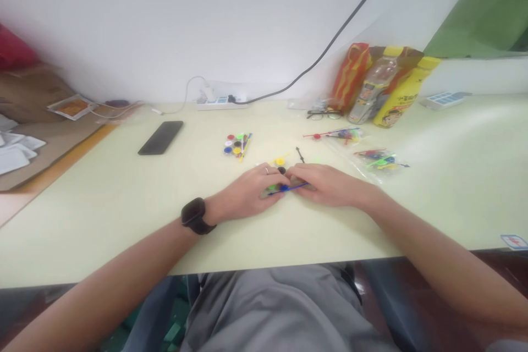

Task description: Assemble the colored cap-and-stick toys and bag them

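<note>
Small blue piece between 2 hands: the step in hand looks like fine fitting or adjusting.
The left hand seems to pinch the blue piece; the right hand curls at its other end, its grip unclear. Next, it probably calls for steady fingertips and a light press. A black disc and yellow piece lie just beyond the fingers. Beyond the right hand, the yellow bottle bears printed characters, too blurred to read.

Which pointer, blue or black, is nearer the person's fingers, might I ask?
The blue pointer, at the left hand and right hand; the black pointer lies beyond them.
</note>
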`<action>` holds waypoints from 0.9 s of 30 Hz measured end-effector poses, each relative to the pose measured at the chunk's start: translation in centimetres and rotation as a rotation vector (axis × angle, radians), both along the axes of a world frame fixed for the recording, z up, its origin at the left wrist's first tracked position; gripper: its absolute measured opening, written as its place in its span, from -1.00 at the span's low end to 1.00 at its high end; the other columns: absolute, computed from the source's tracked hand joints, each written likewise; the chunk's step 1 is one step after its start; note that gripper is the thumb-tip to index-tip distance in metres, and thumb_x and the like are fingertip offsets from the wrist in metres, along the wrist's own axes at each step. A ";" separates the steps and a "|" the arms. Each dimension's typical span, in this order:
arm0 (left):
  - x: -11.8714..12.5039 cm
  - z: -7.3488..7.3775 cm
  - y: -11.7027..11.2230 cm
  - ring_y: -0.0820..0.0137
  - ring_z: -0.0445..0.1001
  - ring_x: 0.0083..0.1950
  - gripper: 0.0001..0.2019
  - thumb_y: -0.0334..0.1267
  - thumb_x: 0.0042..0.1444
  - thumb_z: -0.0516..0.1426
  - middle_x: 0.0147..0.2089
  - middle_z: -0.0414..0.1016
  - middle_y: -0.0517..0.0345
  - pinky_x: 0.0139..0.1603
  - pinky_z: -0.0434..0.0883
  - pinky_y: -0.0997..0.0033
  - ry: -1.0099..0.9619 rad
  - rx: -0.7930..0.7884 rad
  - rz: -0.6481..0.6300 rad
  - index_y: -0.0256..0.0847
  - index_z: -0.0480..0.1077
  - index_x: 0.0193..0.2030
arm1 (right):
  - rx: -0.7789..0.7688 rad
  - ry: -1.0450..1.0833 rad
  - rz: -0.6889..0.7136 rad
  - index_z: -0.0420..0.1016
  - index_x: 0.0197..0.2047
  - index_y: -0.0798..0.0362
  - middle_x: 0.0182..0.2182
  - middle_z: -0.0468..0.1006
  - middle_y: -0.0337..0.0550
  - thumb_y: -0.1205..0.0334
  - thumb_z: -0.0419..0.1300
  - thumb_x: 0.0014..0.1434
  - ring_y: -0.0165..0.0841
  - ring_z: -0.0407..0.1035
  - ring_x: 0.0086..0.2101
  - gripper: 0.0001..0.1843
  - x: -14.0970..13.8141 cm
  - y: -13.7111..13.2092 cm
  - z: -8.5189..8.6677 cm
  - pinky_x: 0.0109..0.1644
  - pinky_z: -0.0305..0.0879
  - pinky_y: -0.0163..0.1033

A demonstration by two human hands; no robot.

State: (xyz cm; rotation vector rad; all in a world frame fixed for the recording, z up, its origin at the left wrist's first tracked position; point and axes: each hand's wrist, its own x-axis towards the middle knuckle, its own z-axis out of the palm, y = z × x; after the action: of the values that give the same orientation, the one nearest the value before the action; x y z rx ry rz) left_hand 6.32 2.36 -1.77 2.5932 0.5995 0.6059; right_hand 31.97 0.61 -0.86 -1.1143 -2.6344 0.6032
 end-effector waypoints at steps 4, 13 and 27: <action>0.0 0.0 -0.1 0.20 0.50 0.06 -0.78 -0.33 0.40 0.14 -0.01 0.57 0.00 0.13 0.47 0.15 0.004 -0.004 0.005 -0.09 0.51 0.12 | 0.010 0.004 0.001 0.40 -0.06 -0.03 -0.12 0.56 -0.10 0.32 0.14 0.33 -0.21 0.44 -0.14 -0.87 0.1 0.1 -0.1 -0.07 0.27 -0.17; 0.0 0.1 0.0 0.19 0.48 0.09 -0.78 -0.32 0.41 0.13 0.03 0.55 0.01 0.17 0.44 0.15 0.041 -0.018 -0.002 -0.09 0.50 0.12 | 0.007 -0.003 0.000 0.39 -0.06 -0.02 -0.13 0.55 -0.09 0.30 0.13 0.35 -0.21 0.45 -0.13 -0.90 0.0 0.0 0.0 -0.08 0.26 -0.18; 0.0 -0.1 0.2 0.16 0.46 0.12 -0.77 -0.31 0.41 0.12 0.06 0.53 -0.03 0.20 0.42 0.14 0.053 -0.008 -0.023 -0.10 0.52 0.12 | 0.002 -0.018 0.003 0.40 -0.02 -0.02 -0.09 0.57 -0.08 0.27 0.12 0.36 -0.20 0.46 -0.11 -0.86 0.4 0.2 -0.3 -0.09 0.26 -0.17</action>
State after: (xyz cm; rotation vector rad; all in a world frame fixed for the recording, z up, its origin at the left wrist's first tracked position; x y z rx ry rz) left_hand 6.33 2.54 -1.87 2.6126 0.5860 0.5282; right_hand 32.35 0.77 -1.21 -1.1207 -2.6518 0.5936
